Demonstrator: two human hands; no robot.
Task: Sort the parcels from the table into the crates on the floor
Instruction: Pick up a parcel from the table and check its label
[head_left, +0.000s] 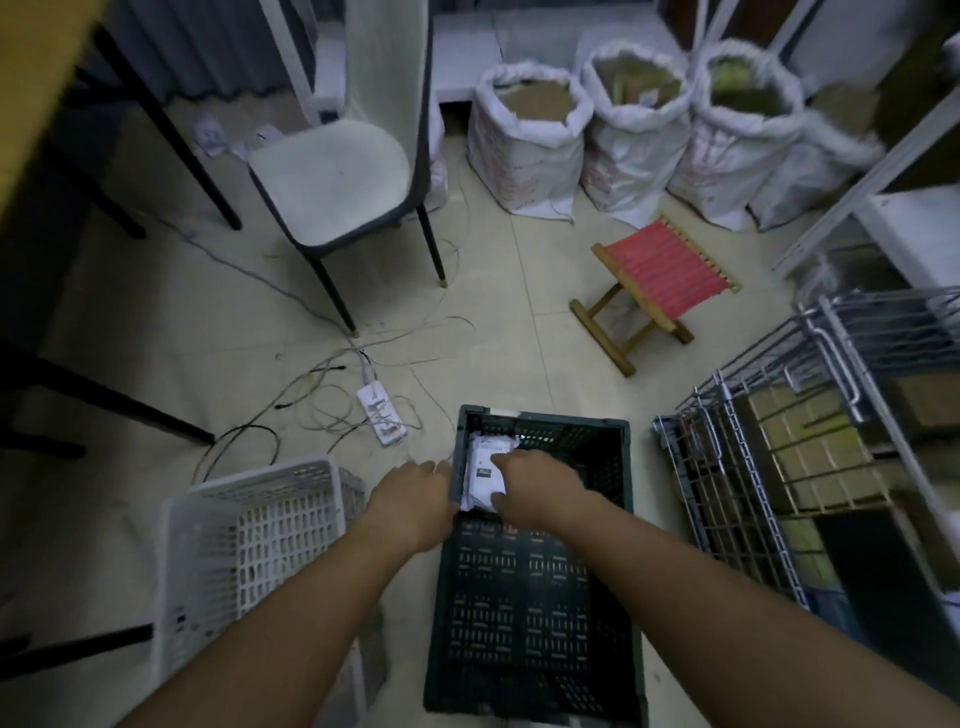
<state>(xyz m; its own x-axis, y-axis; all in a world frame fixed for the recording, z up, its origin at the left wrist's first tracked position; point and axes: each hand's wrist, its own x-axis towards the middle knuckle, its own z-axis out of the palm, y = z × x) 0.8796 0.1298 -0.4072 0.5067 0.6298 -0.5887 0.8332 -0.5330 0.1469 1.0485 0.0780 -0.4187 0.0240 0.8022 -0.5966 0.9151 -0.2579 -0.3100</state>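
Right hand (535, 480) inside the dark green crate (540, 597), fingers curled over a white parcel (485, 475) at the crate's 12 o'clock end; thumb under the parcel's near edge. Left hand (410, 499) at 9 o'clock of the parcel, at the crate's left wall; fingertips hidden behind the rim, so grasp cannot be determined. White crate (249, 551) on the floor at 9 o'clock of the green one, just beside it. Power strip (382, 413) with tangled cables at 11 o'clock. Folding stool (654, 291) at 1 o'clock; wire cage (779, 467) at 3 o'clock.
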